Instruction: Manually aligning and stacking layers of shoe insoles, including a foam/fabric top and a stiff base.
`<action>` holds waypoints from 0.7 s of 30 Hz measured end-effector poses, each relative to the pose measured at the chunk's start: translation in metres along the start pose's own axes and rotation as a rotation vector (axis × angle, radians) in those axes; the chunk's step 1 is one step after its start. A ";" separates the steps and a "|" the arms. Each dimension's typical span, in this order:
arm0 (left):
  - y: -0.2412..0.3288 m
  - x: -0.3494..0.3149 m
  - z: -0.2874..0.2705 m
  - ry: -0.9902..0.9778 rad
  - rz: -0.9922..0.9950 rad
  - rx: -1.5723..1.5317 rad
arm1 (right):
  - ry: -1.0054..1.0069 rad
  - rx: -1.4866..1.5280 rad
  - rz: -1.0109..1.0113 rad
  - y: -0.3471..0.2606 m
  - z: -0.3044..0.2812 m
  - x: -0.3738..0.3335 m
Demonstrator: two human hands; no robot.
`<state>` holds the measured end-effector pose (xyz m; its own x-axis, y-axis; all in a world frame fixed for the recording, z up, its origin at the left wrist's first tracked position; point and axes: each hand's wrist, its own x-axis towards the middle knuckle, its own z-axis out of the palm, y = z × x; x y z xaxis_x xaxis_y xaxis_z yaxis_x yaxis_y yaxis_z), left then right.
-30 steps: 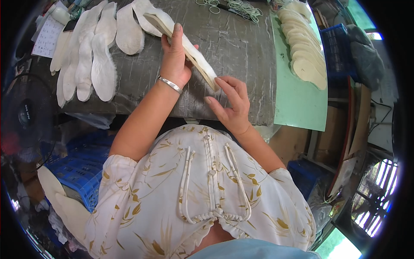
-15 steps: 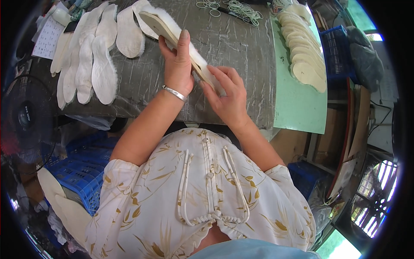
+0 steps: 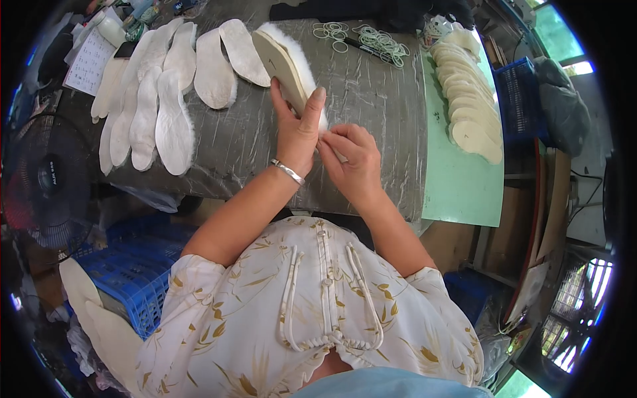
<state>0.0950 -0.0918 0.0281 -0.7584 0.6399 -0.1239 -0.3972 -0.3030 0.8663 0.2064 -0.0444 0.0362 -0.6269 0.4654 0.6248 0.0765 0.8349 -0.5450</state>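
Observation:
A fleece insole point(image 3: 287, 66) with a cream sole side and white fluffy pile stands tilted above the dark table, toe end up and away from me. My left hand point(image 3: 296, 131) is wrapped round its lower half, thumb along the near side. At its lower end, the fingers of my right hand point(image 3: 352, 156) pinch the edge; the pinched spot is partly hidden. Several white fleece insoles point(image 3: 175, 126) lie overlapping on the table to the left. Two more insoles point(image 3: 216, 73) rest just left of the held one.
On a green board point(image 3: 458, 192) at the right lies a fanned row of cream insole pieces point(image 3: 468, 99). Rubber bands point(image 3: 371, 46) and a black pen lie at the back. A fan point(image 3: 50, 179) and blue crates point(image 3: 126, 272) stand at the left.
The insole has turned more upright, showing more of its cream side. My right fingers have gone from resting spread along the edge to pinching the lower end. The whole view has shifted slightly.

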 end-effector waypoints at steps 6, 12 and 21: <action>0.010 -0.008 -0.014 -0.190 0.057 0.147 | -0.036 0.308 0.213 0.002 -0.041 0.037; 0.029 -0.013 -0.034 -0.469 0.073 0.459 | -0.018 0.173 -0.132 0.025 -0.066 0.080; 0.060 -0.005 -0.060 -0.776 -0.279 0.541 | -0.490 0.004 -0.424 0.030 -0.090 0.093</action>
<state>0.0442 -0.1555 0.0524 -0.0474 0.9838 -0.1731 -0.0740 0.1694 0.9828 0.2202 0.0500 0.1284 -0.8835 -0.0932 0.4591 -0.2575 0.9152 -0.3098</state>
